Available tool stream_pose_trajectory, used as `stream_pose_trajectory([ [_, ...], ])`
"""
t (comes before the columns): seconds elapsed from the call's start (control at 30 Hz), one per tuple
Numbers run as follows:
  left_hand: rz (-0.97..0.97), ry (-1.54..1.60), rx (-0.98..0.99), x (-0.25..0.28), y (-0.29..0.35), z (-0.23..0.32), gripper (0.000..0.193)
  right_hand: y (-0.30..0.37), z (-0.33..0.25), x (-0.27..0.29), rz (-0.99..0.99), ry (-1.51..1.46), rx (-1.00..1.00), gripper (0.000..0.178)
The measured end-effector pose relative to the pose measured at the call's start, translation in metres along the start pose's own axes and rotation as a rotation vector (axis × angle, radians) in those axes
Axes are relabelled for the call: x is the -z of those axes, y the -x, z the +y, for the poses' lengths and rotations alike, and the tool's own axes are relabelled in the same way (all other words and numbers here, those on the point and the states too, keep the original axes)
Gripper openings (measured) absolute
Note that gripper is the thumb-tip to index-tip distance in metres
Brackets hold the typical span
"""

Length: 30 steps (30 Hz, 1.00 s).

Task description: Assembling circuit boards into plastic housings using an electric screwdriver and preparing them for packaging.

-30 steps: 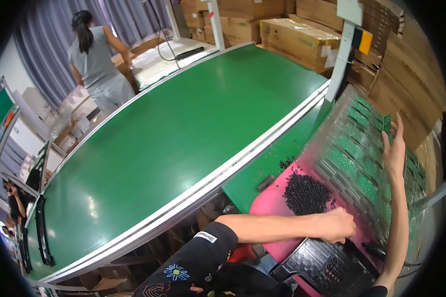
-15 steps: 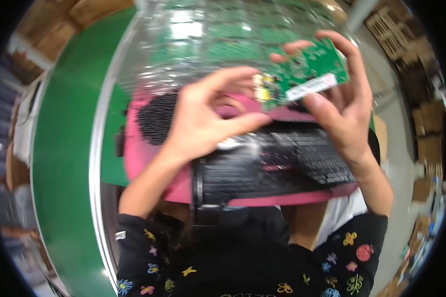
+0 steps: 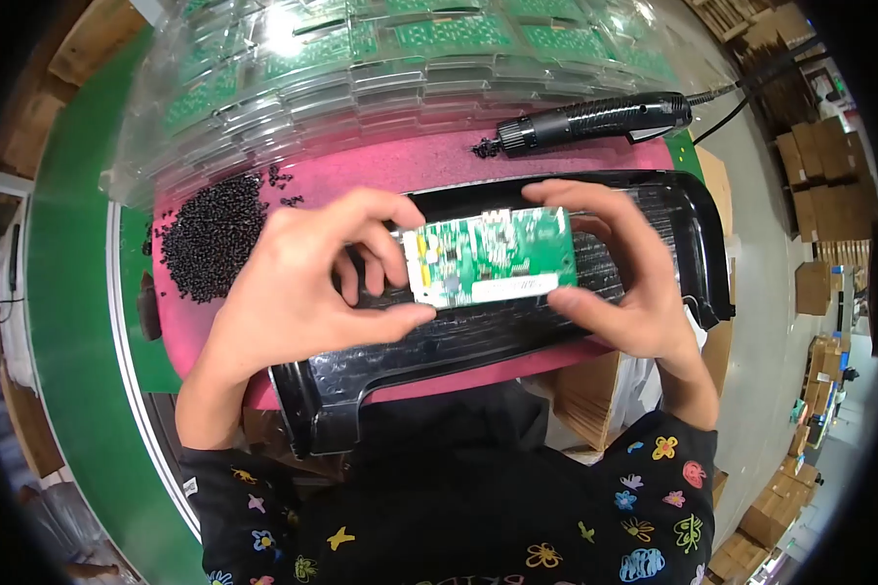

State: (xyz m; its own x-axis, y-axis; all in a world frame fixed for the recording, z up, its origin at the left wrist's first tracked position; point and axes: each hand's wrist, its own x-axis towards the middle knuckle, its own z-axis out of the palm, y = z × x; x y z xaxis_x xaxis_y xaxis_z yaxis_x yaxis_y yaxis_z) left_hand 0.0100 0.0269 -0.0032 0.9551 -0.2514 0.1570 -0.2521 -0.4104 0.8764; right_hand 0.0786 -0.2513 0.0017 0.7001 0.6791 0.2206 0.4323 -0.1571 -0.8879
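Observation:
Both hands hold one small green circuit board (image 3: pixel 488 255) flat above a long black plastic housing (image 3: pixel 517 322). My left hand (image 3: pixel 302 292) pinches the board's left end between thumb and fingers. The right end is gripped by my right hand (image 3: pixel 624 283), thumb under and fingers over. The housing lies across a pink foam mat (image 3: pixel 410 166).
A heap of small black screws (image 3: pixel 210 244) sits on the mat's left part. A black electric screwdriver (image 3: pixel 595 119) with a cable lies at the mat's far edge. Clear plastic trays of green boards (image 3: pixel 380 58) are stacked behind. A green conveyor belt (image 3: pixel 68 292) runs on the left. Cardboard boxes (image 3: pixel 819 195) stand on the right.
The view has turned from the conveyor down to the mat. My hands took up the board and lowered it from the trays to just above the black housing.

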Motion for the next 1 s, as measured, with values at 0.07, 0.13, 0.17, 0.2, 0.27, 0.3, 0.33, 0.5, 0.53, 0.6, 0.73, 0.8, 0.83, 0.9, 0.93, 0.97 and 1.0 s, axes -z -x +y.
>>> stream_pose_trajectory([
  [0.07, -0.111, -0.162, 0.030, -0.005, 0.000, 0.001, 0.054, 0.002, 0.001, 0.007, -0.096, 0.262, 0.056, 0.055],
  [0.13, -0.210, -0.347, 0.036, -0.009, -0.003, -0.001, 0.052, 0.007, 0.010, 0.007, -0.159, 0.342, 0.042, 0.053],
  [0.17, -0.213, -0.346, 0.034, -0.010, -0.004, -0.001, 0.052, 0.009, 0.015, 0.006, -0.157, 0.343, 0.039, 0.053],
  [0.2, -0.246, -0.370, 0.060, -0.011, -0.005, 0.000, 0.051, 0.012, 0.019, 0.005, -0.170, 0.372, 0.052, 0.053],
  [0.27, -0.279, -0.406, 0.098, -0.012, -0.006, 0.000, 0.050, 0.010, 0.021, 0.002, -0.171, 0.393, 0.064, 0.053],
  [0.3, -0.284, -0.407, 0.100, -0.011, -0.006, -0.001, 0.050, 0.009, 0.022, 0.001, -0.169, 0.389, 0.061, 0.053],
  [0.33, -0.260, -0.435, 0.102, -0.011, -0.006, 0.000, 0.050, 0.009, 0.023, 0.000, -0.161, 0.417, 0.064, 0.054],
  [0.5, -0.318, -0.455, 0.179, -0.009, -0.013, 0.007, 0.048, 0.010, 0.025, -0.003, -0.144, 0.479, 0.052, 0.055],
  [0.53, -0.314, -0.453, 0.172, -0.009, -0.012, 0.007, 0.048, 0.010, 0.025, -0.002, -0.146, 0.497, 0.058, 0.055],
  [0.6, -0.309, -0.450, 0.166, -0.010, -0.012, 0.007, 0.048, 0.010, 0.025, -0.002, -0.149, 0.515, 0.065, 0.056],
  [0.73, -0.318, -0.457, 0.178, -0.008, -0.011, 0.007, 0.047, 0.009, 0.024, -0.004, -0.153, 0.530, 0.068, 0.056],
  [0.8, -0.321, -0.457, 0.176, -0.008, -0.011, 0.006, 0.047, 0.009, 0.023, -0.005, -0.158, 0.539, 0.064, 0.056],
  [0.83, -0.325, -0.465, 0.172, -0.008, -0.011, 0.006, 0.048, 0.009, 0.023, -0.005, -0.157, 0.535, 0.055, 0.056],
  [0.9, -0.326, -0.474, 0.173, -0.009, -0.009, 0.002, 0.048, 0.009, 0.023, -0.006, -0.159, 0.529, 0.050, 0.056],
  [0.93, -0.286, -0.473, 0.138, -0.010, -0.007, -0.002, 0.049, 0.009, 0.022, -0.006, -0.154, 0.528, 0.041, 0.057],
  [0.97, -0.245, -0.472, 0.103, -0.011, -0.005, -0.004, 0.051, 0.009, 0.022, -0.007, -0.148, 0.527, 0.032, 0.057],
  [1.0, -0.241, -0.476, 0.109, -0.010, -0.004, -0.005, 0.051, 0.008, 0.020, -0.007, -0.151, 0.522, 0.039, 0.057],
])
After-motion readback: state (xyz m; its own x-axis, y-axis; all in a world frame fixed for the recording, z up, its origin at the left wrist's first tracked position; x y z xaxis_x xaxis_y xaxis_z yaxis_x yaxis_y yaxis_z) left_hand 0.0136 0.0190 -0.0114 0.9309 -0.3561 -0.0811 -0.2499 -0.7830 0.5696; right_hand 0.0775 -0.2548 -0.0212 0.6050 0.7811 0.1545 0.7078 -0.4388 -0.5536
